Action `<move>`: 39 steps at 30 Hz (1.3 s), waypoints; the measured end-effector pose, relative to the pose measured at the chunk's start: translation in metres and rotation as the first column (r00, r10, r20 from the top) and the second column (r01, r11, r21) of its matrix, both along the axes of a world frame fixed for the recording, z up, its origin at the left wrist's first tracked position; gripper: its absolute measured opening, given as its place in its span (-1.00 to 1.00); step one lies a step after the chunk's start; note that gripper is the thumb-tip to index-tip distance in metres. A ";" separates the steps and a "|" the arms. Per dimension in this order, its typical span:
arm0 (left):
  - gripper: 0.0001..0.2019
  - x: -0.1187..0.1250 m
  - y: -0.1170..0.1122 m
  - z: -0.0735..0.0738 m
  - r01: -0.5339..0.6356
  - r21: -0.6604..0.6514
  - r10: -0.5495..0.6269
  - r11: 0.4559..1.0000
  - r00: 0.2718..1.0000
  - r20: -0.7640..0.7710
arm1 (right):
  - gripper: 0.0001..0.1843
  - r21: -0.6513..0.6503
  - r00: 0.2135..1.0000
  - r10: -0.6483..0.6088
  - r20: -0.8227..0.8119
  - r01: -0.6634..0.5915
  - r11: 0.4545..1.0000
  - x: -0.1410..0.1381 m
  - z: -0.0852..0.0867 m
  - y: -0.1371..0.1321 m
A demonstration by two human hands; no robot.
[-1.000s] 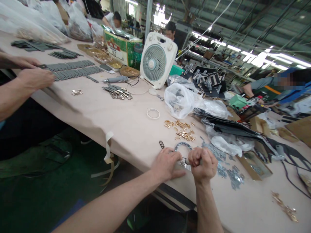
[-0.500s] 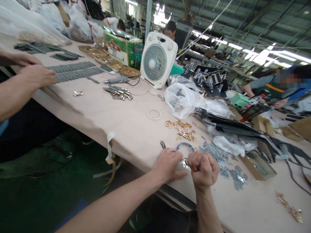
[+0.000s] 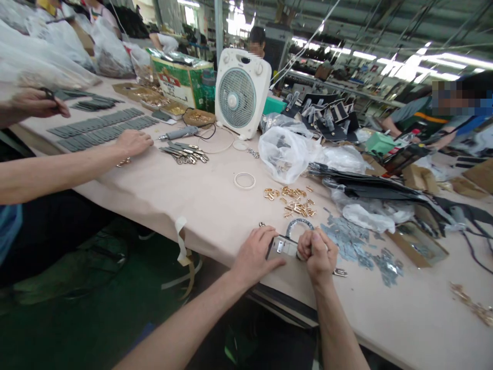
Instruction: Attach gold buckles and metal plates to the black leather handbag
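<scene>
My left hand (image 3: 254,251) lies on the table's near edge, fingers pressed down on a small flat grey metal piece (image 3: 284,248). My right hand (image 3: 318,253) is a fist right beside it, closed on something I cannot make out, held against that piece. A grey metal ring (image 3: 299,224) lies just behind both hands. A small metal clip (image 3: 340,272) lies to the right of my right fist.
Gold fittings (image 3: 291,200) and silver plates (image 3: 354,245) lie past my hands. A white ring (image 3: 244,180), plastic bags (image 3: 287,154) and a white fan (image 3: 241,92) stand farther back. A co-worker's hand (image 3: 133,143) reaches over grey strips (image 3: 100,129) at left. Black straps (image 3: 377,192) lie right.
The flat grey piece now shows under my left fingers. My hands stay together at the table edge. The co-worker's nearer hand has reached right along the table; the view has shifted slightly.
</scene>
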State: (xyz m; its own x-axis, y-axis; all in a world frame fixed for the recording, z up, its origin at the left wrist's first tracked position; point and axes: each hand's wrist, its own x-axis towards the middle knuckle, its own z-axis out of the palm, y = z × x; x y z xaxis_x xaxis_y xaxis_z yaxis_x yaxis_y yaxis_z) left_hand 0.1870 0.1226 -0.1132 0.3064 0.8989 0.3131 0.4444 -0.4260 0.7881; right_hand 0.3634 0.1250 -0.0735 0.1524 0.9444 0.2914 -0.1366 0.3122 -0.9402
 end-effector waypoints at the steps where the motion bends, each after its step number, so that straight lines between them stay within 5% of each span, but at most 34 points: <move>1: -0.35 -0.005 0.001 0.001 -0.002 -0.010 0.002 1.000 1.000 -0.008 | -0.57 -0.016 1.000 0.004 -0.019 -0.004 1.000 -0.001 0.003 0.002; 7: -0.47 -0.012 0.006 0.003 0.038 -0.024 -0.038 0.999 0.999 0.002 | -0.58 0.038 0.978 -0.010 -0.210 0.018 0.999 -0.023 0.018 0.026; 17: -0.70 -0.011 0.005 -0.012 0.064 0.081 -0.062 0.995 0.998 -0.030 | -0.59 -0.092 0.963 -0.040 -0.265 0.016 0.996 -0.035 0.001 0.050; 29: -0.80 -0.006 0.006 -0.003 0.038 0.133 -0.015 0.990 0.986 -0.165 | -0.56 -0.223 0.951 0.158 -0.266 -0.220 0.950 -0.032 -0.003 0.067; 34: -0.80 -0.005 0.007 -0.005 0.022 0.120 -0.004 0.993 0.989 -0.148 | -0.58 -0.190 0.959 0.239 -0.155 -0.266 0.945 -0.036 -0.005 0.058; 39: -0.76 -0.005 0.007 -0.004 -0.014 -0.004 0.014 1.000 0.994 -0.109 | -0.56 -0.135 0.941 0.302 0.153 -0.283 0.950 -0.038 -0.007 0.044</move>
